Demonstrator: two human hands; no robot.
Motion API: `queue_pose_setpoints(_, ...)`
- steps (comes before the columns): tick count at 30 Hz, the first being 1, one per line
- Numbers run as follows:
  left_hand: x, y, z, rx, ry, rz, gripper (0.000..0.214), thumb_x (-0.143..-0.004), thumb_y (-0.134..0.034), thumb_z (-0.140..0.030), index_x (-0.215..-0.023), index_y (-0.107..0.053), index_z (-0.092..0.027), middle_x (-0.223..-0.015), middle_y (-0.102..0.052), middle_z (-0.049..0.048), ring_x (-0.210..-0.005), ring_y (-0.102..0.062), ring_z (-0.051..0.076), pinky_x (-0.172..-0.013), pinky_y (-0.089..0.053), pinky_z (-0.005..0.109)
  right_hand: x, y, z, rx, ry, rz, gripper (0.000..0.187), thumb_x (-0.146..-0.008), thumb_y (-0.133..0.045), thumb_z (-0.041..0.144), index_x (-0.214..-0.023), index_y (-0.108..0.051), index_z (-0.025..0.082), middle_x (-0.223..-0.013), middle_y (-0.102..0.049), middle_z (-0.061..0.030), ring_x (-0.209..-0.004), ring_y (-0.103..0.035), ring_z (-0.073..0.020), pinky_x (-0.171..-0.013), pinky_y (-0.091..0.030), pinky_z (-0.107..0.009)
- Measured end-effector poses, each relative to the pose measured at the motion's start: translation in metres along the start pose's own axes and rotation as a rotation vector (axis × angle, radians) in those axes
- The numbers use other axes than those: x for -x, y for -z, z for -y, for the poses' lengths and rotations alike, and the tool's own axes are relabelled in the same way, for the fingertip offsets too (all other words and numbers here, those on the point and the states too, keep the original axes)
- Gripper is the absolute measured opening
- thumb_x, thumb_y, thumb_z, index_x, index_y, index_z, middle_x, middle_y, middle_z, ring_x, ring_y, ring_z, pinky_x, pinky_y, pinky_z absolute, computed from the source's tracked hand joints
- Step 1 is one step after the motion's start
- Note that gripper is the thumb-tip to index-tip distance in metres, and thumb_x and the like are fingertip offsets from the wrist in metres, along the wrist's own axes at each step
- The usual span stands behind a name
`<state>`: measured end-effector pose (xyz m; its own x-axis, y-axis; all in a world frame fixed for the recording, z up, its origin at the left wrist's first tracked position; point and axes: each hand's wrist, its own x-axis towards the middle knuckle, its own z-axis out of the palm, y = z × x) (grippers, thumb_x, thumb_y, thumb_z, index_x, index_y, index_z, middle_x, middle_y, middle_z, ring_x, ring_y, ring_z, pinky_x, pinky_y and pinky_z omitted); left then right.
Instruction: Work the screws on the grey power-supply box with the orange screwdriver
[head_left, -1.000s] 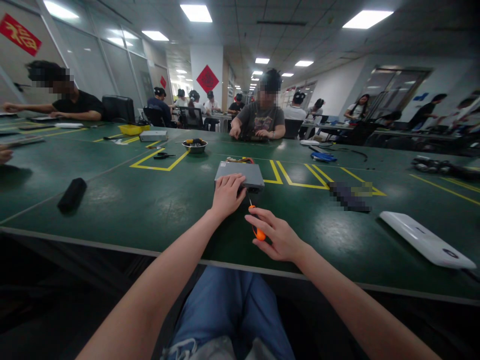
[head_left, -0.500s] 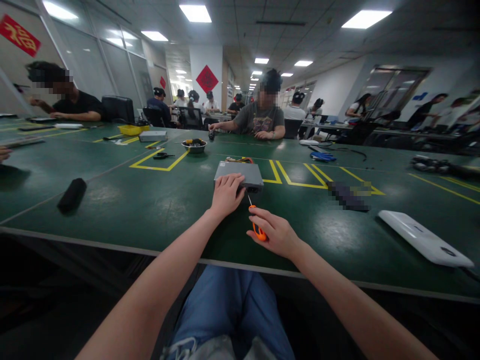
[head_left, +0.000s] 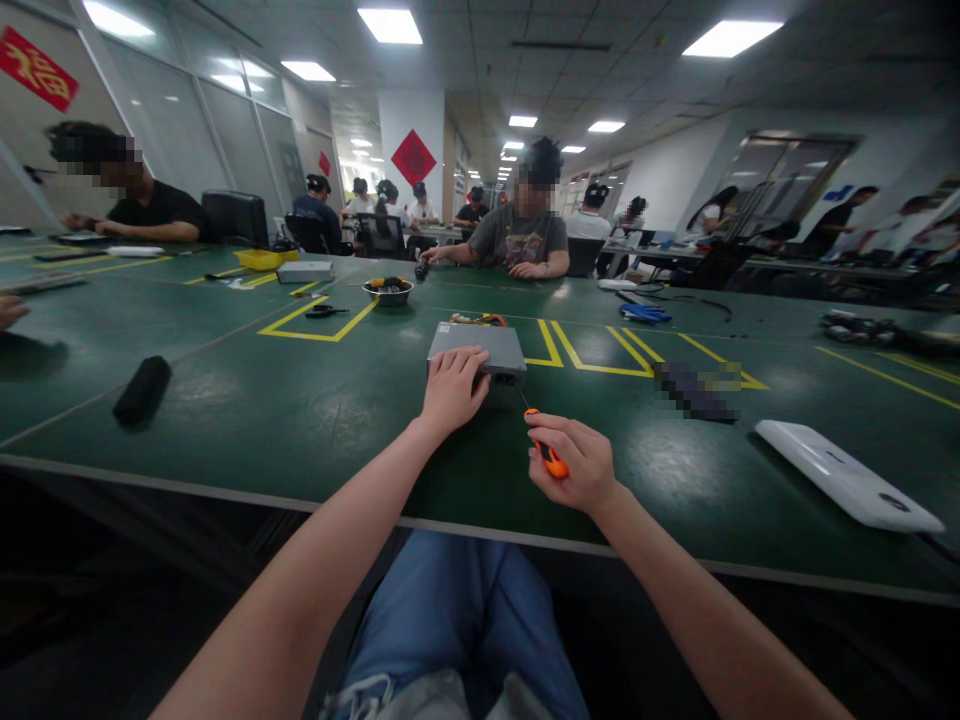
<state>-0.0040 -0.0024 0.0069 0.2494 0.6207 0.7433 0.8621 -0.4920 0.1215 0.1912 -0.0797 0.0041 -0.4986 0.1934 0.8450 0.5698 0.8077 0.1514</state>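
Observation:
A grey metal computer power supply (head_left: 491, 345) lies on the green table in front of me, its socket face turned toward me and colored cables behind it. My left hand (head_left: 455, 385) holds it, fingers over the top and thumb down at the near face. An orange-and-black screwdriver (head_left: 553, 460) is gripped in my right hand (head_left: 576, 462). Its thin shaft points up and left to the lower right of the power supply's near face; whether the tip touches is too small to tell.
A metal bowl (head_left: 388, 291) with tools stands beyond, left of the power supply. A black case (head_left: 142, 390) lies at left, a white device (head_left: 847, 475) at right. Blue cable (head_left: 645, 313) lies farther back. A co-worker (head_left: 525, 235) sits across the table.
My right hand has moved to the right with the screwdriver, whose tip shifted from beside my left thumb toward the power supply's right corner. My left hand has stayed put.

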Motion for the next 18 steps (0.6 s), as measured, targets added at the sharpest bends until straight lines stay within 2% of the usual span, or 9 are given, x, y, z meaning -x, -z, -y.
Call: queue_pose_setpoints(18, -0.0005, 0.0005, -0.0007, -0.001, 0.004, 0.010, 0.032, -0.086, -0.046, -0.028, -0.117, -0.050, -0.023, -0.125, -0.055, 0.0046, -0.117, -0.045, 0.022, -0.100, -0.030, 0.040, 0.0020, 0.0010, -0.0022, -0.011, -0.027, 0.008, 0.020, -0.075, -0.054, 0.018, -0.095, -0.055, 0.019, -0.099, -0.065, -0.0095, -0.081, -0.065, -0.0206, -0.067, -0.054, -0.033)
